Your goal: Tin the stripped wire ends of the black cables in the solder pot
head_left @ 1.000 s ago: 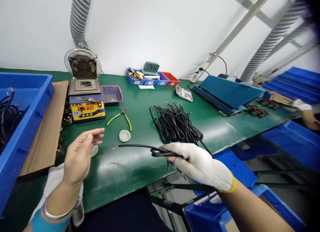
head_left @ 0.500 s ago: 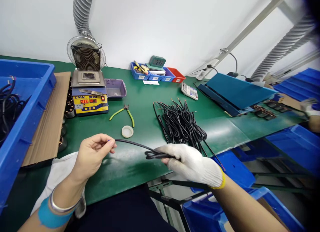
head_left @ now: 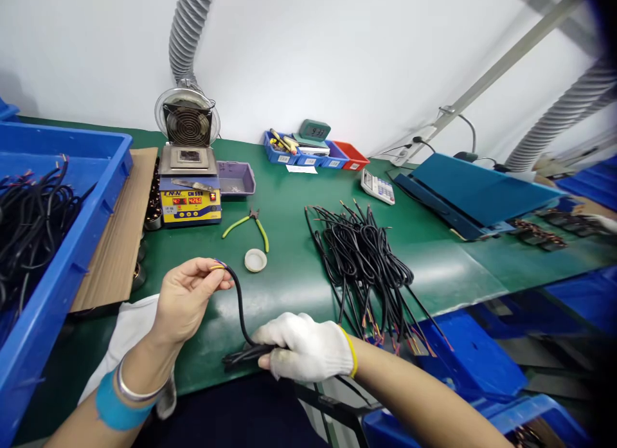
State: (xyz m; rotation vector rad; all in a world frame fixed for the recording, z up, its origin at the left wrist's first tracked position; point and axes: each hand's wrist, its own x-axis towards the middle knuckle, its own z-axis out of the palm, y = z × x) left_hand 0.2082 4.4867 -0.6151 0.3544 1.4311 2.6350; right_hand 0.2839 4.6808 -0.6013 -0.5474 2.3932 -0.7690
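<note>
My bare left hand (head_left: 193,297) pinches the end of a black cable (head_left: 240,300), where thin yellow and purple wires show at the fingertips. The cable bends down to my right hand (head_left: 306,346), in a white glove with a yellow cuff. That hand is closed around the folded bundle of the same cable at the table's front edge. Beyond it, a pile of bundled black cables (head_left: 361,255) with bared wire ends lies on the green table (head_left: 284,242). Green-handled cutters (head_left: 250,223) and a small round white dish (head_left: 255,260) lie past my left hand.
At the left stand a blue bin (head_left: 96,197) of cables and a cardboard sheet (head_left: 120,223). A yellow-and-blue solder pot (head_left: 190,200) and a purple tray (head_left: 236,178) are behind. Rightward are a calculator (head_left: 377,188) and a blue sloped stand (head_left: 482,191). A person's hand shows at far right.
My right hand has come left and down with the folded cable, so the stretch between my hands now bends. Coloured wires now show at my left fingertips. The view has shifted left.
</note>
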